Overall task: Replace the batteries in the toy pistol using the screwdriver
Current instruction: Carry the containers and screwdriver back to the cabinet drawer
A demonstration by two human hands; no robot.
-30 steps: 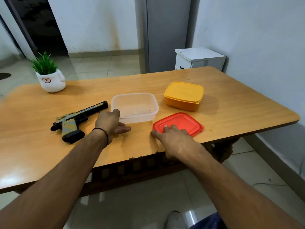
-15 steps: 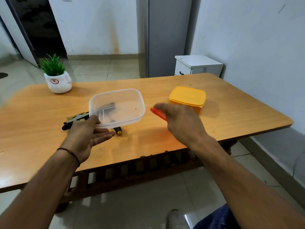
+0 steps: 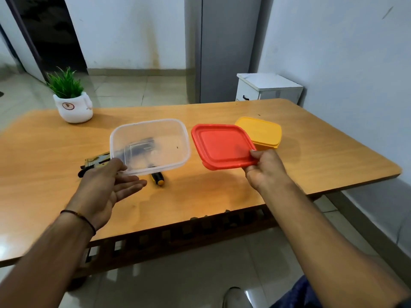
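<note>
Toy pistol (image 3: 96, 161) flat on the counter (image 3: 311, 156) at centre left of the frame, its olive-and-tan rear end in plain view, the rest only a dark blur through a clear container (image 3: 178, 138). Screwdriver (image 3: 158, 178) just right of the pistol, also on the counter, only the black-and-yellow handle end showing below the container's near edge.

Holds the clear container up off the counter with the left hand (image 3: 106, 187): thumb on top of the near left corner of the rim, fingers stretched out underneath, palm up. Container tilted, open side toward the camera, nothing visible inside. Dark thread band at the left wrist.

Pinches a red lid (image 3: 222, 146) with the right hand (image 3: 264, 167) at centre right, thumb on the lid's near right corner, fingers curled beneath. Lid in the air, tilted, just beside the container, not touching it.

Behind the lid, a closed yellow box (image 3: 264, 132) on the counter, partly covered by the lid's far corner. At upper left, a small green plant in a white pot (image 3: 74, 107) near the counter's far edge. Beyond the counter, a white cabinet (image 3: 269, 87) against the wall at upper right.
</note>
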